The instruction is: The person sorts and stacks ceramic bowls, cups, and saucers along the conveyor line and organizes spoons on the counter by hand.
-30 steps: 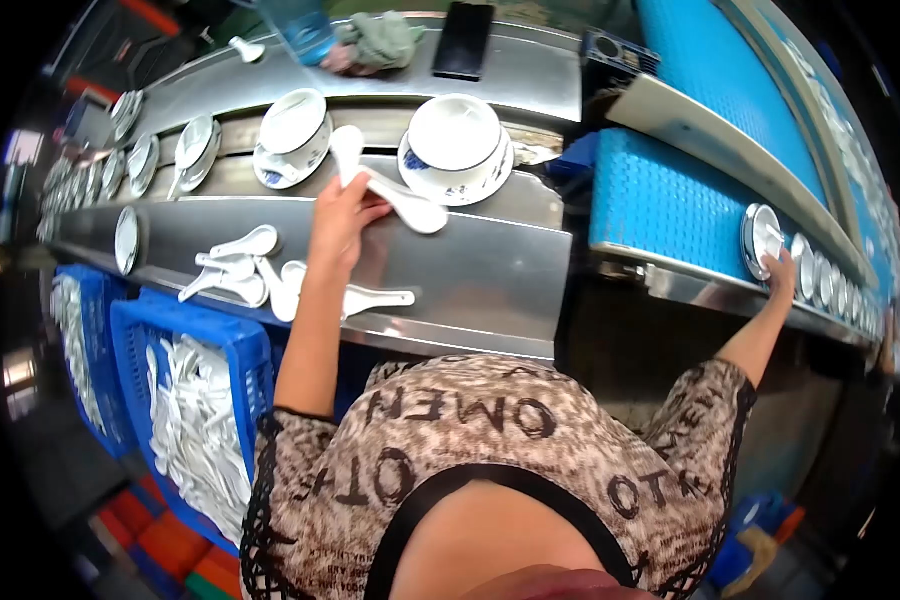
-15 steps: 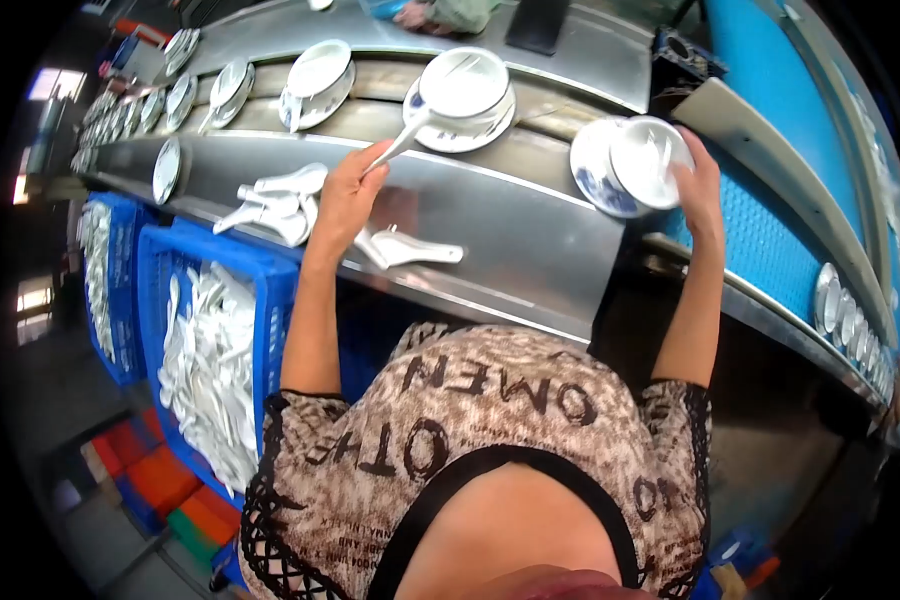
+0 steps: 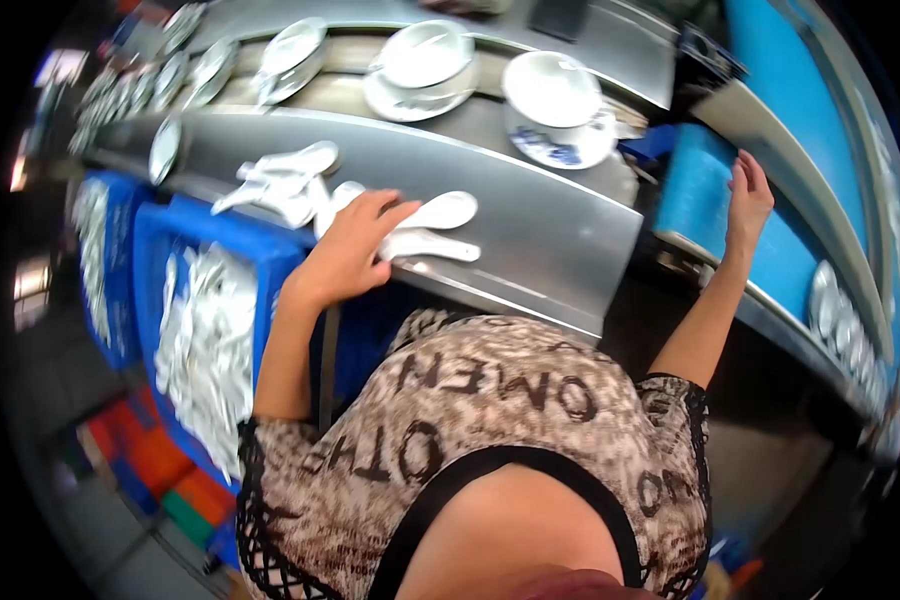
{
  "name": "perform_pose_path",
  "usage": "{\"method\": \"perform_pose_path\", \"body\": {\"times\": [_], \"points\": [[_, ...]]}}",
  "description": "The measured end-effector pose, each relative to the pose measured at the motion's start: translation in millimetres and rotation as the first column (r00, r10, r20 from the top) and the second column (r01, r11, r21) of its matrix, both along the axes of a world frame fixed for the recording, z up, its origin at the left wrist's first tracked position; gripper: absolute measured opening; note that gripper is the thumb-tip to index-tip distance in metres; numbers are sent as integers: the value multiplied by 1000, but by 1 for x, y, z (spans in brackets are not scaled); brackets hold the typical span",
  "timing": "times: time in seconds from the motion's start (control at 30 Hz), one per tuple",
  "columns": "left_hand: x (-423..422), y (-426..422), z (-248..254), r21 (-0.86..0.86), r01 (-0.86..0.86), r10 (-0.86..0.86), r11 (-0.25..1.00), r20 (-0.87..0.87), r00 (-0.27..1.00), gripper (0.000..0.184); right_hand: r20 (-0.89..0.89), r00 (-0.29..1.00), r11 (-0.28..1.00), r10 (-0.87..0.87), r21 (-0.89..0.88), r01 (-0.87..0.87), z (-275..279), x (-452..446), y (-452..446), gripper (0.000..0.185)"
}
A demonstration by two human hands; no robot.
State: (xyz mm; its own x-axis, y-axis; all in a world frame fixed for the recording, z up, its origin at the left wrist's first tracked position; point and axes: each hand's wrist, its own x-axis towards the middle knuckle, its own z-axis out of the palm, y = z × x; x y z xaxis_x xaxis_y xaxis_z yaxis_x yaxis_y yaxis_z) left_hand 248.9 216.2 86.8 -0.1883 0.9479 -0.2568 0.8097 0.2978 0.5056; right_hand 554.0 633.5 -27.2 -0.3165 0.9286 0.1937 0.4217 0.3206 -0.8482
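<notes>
My left hand [image 3: 348, 248] reaches over loose white spoons [image 3: 432, 245] at the near edge of the steel counter. Its thumb and fingers are apart, and I see nothing held. A further pile of white spoons [image 3: 288, 185] lies just to its left. My right hand [image 3: 750, 200] hovers over the blue belt on the right, fingers extended and holding nothing visible. Between and beyond my hands, a white bowl [image 3: 550, 88] sits on a blue-patterned saucer [image 3: 567, 150]. To its left is another bowl [image 3: 425, 58] on a saucer [image 3: 420, 104].
More bowls [image 3: 295, 45] on saucers line up leftward behind the steel counter [image 3: 545, 235]. Blue crates [image 3: 275, 260] of white spoons stand at the left. A blue belt [image 3: 700, 190] with a pale side rail runs on the right, with several dishes [image 3: 835, 305] along its lower edge.
My left hand has let go of a spoon by a bowl and come down to the loose spoons. My right hand has released a bowl and moved right, over the blue belt.
</notes>
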Motion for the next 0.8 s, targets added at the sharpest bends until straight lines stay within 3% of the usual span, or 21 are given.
{"method": "perform_pose_path", "body": {"times": [0.07,0.13,0.17,0.2,0.23,0.3,0.4,0.5,0.53,0.6,0.63,0.7,0.77,0.8], "points": [[9,11,-6,0,4,-4,1000,-54,999,60,266,923,946,-278,242,215,-14,78,25,28],[15,13,-21,43,22,-14,999,-164,986,61,523,626,814,-578,424,397,-20,150,34,28],[19,13,-31,90,38,-14,995,-256,967,62,553,514,753,-655,422,505,-24,180,39,30],[25,15,-38,116,52,-15,992,-303,953,59,566,465,733,-680,514,445,-35,211,41,30],[28,18,-44,131,47,-1,990,-334,943,57,658,347,730,-668,489,478,-36,229,44,31],[31,25,-54,202,109,-23,973,-387,922,53,705,448,808,-550,313,500,-40,250,45,33],[29,28,-60,275,87,31,957,-398,917,50,770,397,860,-500,389,329,-49,240,45,33],[29,31,-67,323,27,114,946,-410,905,43,668,511,832,-540,515,206,-66,237,43,24],[30,32,-70,335,7,142,942,-417,898,43,734,486,880,-475,388,274,-49,217,30,25],[29,38,-76,390,-40,211,920,-405,890,42,652,592,879,-473,401,260,-35,192,13,25],[30,44,-79,428,-68,249,901,-383,890,42,588,678,889,-442,390,242,-25,180,7,25],[31,61,-82,469,-167,351,868,-340,872,37,325,831,890,-452,102,445,-17,174,9,25],[30,80,-92,497,-272,455,824,-294,841,34,246,705,746,-665,264,611,-16,184,16,27],[32,87,-91,481,-294,463,826,-281,840,33,342,637,723,-691,327,609,-17,193,22,28]]}}
